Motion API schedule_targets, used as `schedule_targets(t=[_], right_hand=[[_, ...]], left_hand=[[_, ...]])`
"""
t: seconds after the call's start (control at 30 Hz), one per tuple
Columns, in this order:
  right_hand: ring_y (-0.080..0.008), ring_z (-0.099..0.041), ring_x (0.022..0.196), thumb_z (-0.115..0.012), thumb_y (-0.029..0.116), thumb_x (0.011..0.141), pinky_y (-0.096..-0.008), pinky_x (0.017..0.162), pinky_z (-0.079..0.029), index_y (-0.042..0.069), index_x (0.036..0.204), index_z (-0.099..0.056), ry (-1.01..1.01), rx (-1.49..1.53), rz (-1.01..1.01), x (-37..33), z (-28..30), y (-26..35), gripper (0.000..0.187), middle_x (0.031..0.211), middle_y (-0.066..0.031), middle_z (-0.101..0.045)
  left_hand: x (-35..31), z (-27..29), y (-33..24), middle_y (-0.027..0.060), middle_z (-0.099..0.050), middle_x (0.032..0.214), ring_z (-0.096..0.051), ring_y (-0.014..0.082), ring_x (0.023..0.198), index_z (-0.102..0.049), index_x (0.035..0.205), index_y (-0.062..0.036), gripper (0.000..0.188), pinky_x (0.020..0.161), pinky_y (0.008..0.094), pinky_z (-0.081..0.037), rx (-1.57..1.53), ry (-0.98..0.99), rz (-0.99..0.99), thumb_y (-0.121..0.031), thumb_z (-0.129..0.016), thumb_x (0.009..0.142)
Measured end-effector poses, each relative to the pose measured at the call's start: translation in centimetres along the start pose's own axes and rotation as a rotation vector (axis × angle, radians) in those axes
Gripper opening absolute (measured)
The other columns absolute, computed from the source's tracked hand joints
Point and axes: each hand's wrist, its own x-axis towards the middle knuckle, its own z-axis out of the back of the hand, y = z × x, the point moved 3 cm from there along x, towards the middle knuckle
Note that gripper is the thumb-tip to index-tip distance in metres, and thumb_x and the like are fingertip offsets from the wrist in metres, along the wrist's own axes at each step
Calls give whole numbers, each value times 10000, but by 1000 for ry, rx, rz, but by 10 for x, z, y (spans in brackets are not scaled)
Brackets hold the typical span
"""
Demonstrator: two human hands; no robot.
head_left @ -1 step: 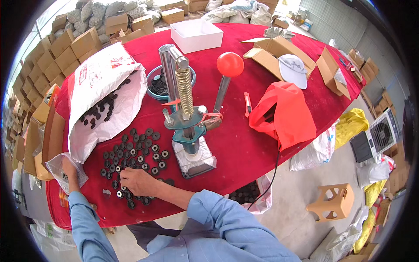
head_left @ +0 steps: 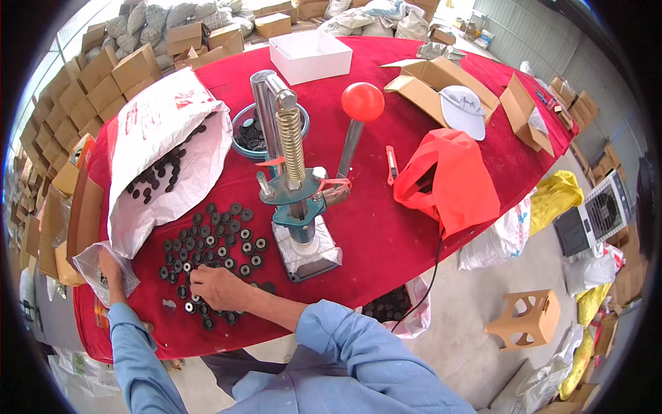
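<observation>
Left hand (head_left: 110, 265): dipped in bag (head_left: 88, 265), grip hidden
Right hand (head_left: 215, 286): curled over discs (head_left: 210, 241), pinch unclear
Discs: some seemingly metal-fitted, many left plain

red-clothed table (head_left: 372, 241) | black round parts (head_left: 211, 241) | lever press (head_left: 299, 212) | white sack (head_left: 162, 114) | red bag (head_left: 458, 183)

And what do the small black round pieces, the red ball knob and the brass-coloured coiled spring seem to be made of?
Small black round pieces: perhaps plastic or rubber, mostly dull and dark. Red ball knob: probably glossy plastic, from its pale highlight. Brass-coloured coiled spring: likely polished metal, with bright glints.
</observation>
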Motion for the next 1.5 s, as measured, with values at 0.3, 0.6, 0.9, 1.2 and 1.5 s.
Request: schedule_targets(t=[0.3,0.6,0.9,1.2,1.5], right_hand=[[-282,-609,922,-674,-2,769,-385,739,-559,20,838,-662,35,-26,-30,-6,-3,-6,74,930,-88,-562],[-294,-636,942,-681,53,765,-400,759,-551,50,842,-649,30,-44,5,-4,-5,-5,84,944,-102,-564],[-293,-644,945,-680,46,769,-411,752,-553,42,851,-651,49,-25,-29,-10,-12,-13,87,938,-105,-562],[-300,-644,941,-688,46,754,-414,752,-554,42,842,-648,38,-49,-32,-9,-10,-12,97,931,-103,-561],[-300,-642,940,-676,11,788,-397,767,-569,15,860,-676,63,-25,-45,-7,-5,-9,72,933,-101,-574]], left_hand=[[-13,-6,-21,255,-661,1254,-618,464,1184,-621,1280,-32,415,985,530,-501,-34,-10,35,-291,-547,965],[-12,-5,-7,263,-679,1205,-624,472,1162,-633,1255,3,405,987,522,-490,-234,-310,-129,-263,-567,956],[-8,-7,-19,253,-666,1242,-623,471,1168,-622,1275,-16,418,978,524,-484,-180,56,24,-308,-548,986],[-9,-30,-6,272,-657,1195,-616,473,1130,-638,1195,11,310,990,534,-475,-136,-135,-118,-178,-518,981],[-15,-16,-11,283,-647,1194,-616,486,1100,-636,1164,19,313,957,537,-476,-174,-207,-178,-200,-561,954]])
